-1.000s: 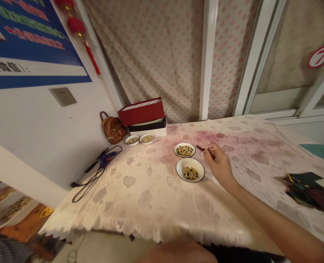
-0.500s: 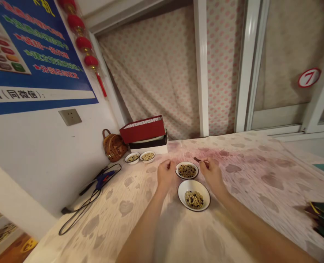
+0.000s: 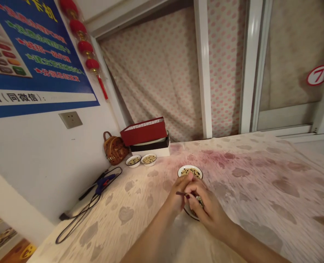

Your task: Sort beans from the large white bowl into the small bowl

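Note:
My right hand (image 3: pixel 209 206) is closed on a small, thin dark-brown strip (image 3: pixel 180 193), which sticks out to the left. Curled beside it and touching it is my left hand (image 3: pixel 175 197); its fingertips are partly covered, and anything inside cannot be made out. Both hands are over a white dark-rimmed bowl (image 3: pixel 189 214), which they mostly hide. Just beyond my fingers stands another white bowl (image 3: pixel 189 167) with small yellowish and dark bean-like pieces (image 3: pixel 191 172).
Two small white bowls with similar pieces, a left one (image 3: pixel 134 166) and a right one (image 3: pixel 149 164), stand before a red box (image 3: pixel 144 134). Nearby are a brown mini backpack (image 3: pixel 115 150) and a blue tool with a black cord (image 3: pixel 103 184). A patterned cloth (image 3: pixel 126 215) covers the table.
My hands were apart on either side of the far bowl. They have come together and nearer to me, over the near bowl, with the brown strip still in my right hand.

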A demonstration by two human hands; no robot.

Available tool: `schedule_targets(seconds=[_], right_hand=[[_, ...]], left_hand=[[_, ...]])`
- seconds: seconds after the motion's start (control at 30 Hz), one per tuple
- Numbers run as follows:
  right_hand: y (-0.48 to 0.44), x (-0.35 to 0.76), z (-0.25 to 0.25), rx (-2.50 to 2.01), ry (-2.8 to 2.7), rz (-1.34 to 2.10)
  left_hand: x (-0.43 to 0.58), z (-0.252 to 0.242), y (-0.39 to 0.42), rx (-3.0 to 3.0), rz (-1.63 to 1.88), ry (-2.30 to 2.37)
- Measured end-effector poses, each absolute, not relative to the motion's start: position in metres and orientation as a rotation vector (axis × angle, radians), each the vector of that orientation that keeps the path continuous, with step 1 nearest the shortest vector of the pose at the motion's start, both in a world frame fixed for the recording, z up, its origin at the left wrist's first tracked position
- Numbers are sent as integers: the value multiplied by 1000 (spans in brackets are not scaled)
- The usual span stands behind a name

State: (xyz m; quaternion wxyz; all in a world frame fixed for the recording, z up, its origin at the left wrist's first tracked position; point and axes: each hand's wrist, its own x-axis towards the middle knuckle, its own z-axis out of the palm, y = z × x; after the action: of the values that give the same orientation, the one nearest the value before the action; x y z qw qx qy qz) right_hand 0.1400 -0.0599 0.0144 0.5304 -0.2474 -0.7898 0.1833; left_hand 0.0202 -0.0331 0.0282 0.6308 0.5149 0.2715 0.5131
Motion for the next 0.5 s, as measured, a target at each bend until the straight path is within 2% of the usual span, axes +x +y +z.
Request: schedule_targets(seconds=[0.3, 0.5], right_hand=[[-58, 138, 10, -456, -1892, 411], [-56, 141, 10, -475, -1854, 423]], left_hand=[[21, 20, -29, 781, 1411, 798], [18, 16, -27, 795, 1307, 789]])
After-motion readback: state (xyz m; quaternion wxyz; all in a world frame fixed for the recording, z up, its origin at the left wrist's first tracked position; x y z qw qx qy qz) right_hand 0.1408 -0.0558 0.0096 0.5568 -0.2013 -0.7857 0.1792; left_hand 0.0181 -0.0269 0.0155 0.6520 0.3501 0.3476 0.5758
